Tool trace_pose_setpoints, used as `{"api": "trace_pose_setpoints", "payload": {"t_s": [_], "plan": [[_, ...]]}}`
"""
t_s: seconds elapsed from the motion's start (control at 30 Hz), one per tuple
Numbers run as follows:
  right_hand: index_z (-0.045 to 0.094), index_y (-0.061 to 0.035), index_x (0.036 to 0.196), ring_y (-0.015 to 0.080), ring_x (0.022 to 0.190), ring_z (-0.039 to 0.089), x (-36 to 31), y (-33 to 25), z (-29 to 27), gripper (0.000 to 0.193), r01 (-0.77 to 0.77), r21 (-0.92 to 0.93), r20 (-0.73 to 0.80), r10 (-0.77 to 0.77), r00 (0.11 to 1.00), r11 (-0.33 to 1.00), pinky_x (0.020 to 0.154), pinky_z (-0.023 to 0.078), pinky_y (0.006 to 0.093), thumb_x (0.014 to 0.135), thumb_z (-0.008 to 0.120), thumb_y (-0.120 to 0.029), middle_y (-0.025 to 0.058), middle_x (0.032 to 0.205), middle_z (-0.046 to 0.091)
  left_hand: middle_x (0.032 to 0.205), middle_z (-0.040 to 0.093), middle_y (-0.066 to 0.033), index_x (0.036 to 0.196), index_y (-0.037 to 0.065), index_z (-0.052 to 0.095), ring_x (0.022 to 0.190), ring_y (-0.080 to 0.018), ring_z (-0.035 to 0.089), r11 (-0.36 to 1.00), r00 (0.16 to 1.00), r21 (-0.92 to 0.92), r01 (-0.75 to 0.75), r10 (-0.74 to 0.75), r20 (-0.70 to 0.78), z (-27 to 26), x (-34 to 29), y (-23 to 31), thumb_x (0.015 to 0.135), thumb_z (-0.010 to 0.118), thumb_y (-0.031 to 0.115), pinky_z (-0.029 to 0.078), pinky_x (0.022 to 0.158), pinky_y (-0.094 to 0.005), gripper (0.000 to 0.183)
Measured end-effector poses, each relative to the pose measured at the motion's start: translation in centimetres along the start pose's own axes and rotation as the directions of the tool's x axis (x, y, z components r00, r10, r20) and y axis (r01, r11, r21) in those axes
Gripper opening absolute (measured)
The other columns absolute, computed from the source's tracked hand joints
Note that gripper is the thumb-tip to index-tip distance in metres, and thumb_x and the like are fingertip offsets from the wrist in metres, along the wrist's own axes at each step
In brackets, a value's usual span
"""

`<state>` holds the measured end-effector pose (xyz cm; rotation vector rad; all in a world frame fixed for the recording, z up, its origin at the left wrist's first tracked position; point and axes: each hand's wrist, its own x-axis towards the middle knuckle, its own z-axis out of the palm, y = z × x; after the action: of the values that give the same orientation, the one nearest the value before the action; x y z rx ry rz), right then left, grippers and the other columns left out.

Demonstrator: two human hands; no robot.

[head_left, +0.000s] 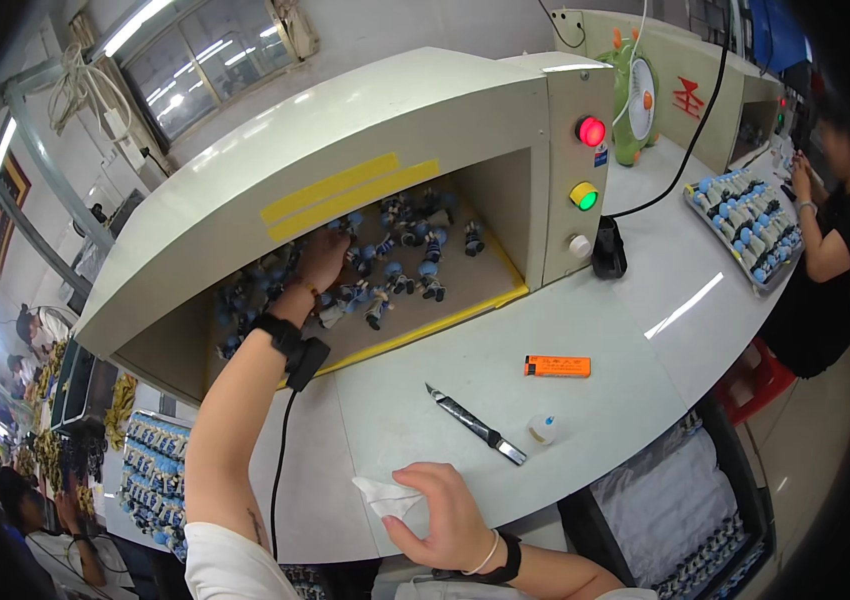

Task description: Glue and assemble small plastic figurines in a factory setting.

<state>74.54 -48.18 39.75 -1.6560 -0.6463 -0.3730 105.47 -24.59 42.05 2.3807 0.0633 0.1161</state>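
Note:
My left hand (323,258) reaches inside a pale box-shaped booth (425,110) with a wide front opening. It is among small figurines (400,278) with light-blue heads and dark and white bodies, and its fingertips are hidden among them. My right hand (455,515) is over the near table edge, thumb and fingers curved round a crumpled white tissue (385,497). Farther right on the table lie a craft knife (475,424), blade toward the booth, a small clear dropper bottle (542,430) and an orange box (557,366).
The booth's right panel has a red lamp (590,130) and a green one (583,196). Figurine trays (150,470) stand at left and at far right (745,225), where another person (825,225) works. A black crate (665,500) sits below the table. A cable hangs from my left wrist.

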Motion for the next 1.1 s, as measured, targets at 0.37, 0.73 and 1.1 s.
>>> {"api": "trace_pose_setpoints", "payload": {"t_s": [0.37,0.73,1.1], "plan": [[0.054,-0.0009,0.100,0.0253,0.083,0.052,0.5,-0.5,-0.4,0.036,-0.001,0.015,0.083,0.000,0.997,1.000,0.073,0.043,0.0310,0.068,0.066,-0.010,0.0123,0.096,0.052,0.141,0.020,-0.0147,0.135,0.015,0.027,0.131,-0.0320,0.016,0.661,0.938,0.667,-0.342,0.283,0.200,1.9,-7.8,0.8,0.086,0.036,0.051,0.015,0.102,-0.0542,0.061],[0.056,-0.0009,0.096,0.0260,0.081,0.053,0.2,-1.2,0.2,0.030,-0.031,-0.001,0.071,0.031,0.997,1.000,0.072,0.044,0.0306,0.068,0.065,-0.008,0.0128,0.092,0.053,0.139,0.026,-0.0138,0.134,0.012,0.029,0.128,-0.0318,0.025,0.731,0.965,0.631,-0.261,0.208,0.157,2.1,-6.9,2.0,0.088,0.032,0.050,0.020,0.104,-0.0440,0.060],[0.059,-0.0082,0.086,0.0232,0.067,0.053,-8.1,3.5,-11.3,0.012,0.345,-0.184,-0.356,-0.390,0.849,0.920,0.058,0.040,0.0348,0.076,0.056,-0.013,0.0048,0.079,0.055,0.138,0.024,-0.0246,0.133,-0.002,0.026,0.129,-0.0407,0.018,0.631,0.738,0.387,-0.672,0.528,0.420,-0.4,-24.9,9.2,0.082,0.045,0.050,0.005,0.101,-0.0585,0.074]]}}
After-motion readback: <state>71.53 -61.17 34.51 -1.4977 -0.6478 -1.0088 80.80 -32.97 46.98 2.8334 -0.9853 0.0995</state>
